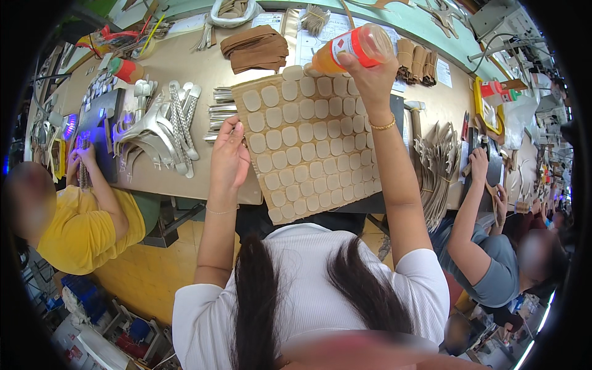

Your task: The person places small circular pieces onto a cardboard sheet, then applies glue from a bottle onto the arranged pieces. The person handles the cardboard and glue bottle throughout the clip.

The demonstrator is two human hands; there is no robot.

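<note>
A tan board (pixel 285 132) covered with rows of pale rounded pieces (pixel 290 134) is tilted in front of me, its near edge toward my lap. My left hand (pixel 230 151) grips the board's left edge, fingers closed on it. My right hand (pixel 374 80) is wrapped round a clear plastic bottle (pixel 346 52) with a red and white label. Amber liquid fills part of it. The bottle lies tipped over the board's far edge, its narrow end toward the left; whether its tip touches the pieces cannot be made out.
Brown strips (pixel 254 49) lie beyond the board. Silvery straps (pixel 161 126) are piled at left, with another bottle (pixel 126 70) behind them. A hammer (pixel 415 117) and a strap bundle (pixel 436 166) are at right. Co-workers sit on both sides, one in a yellow shirt (pixel 92 228).
</note>
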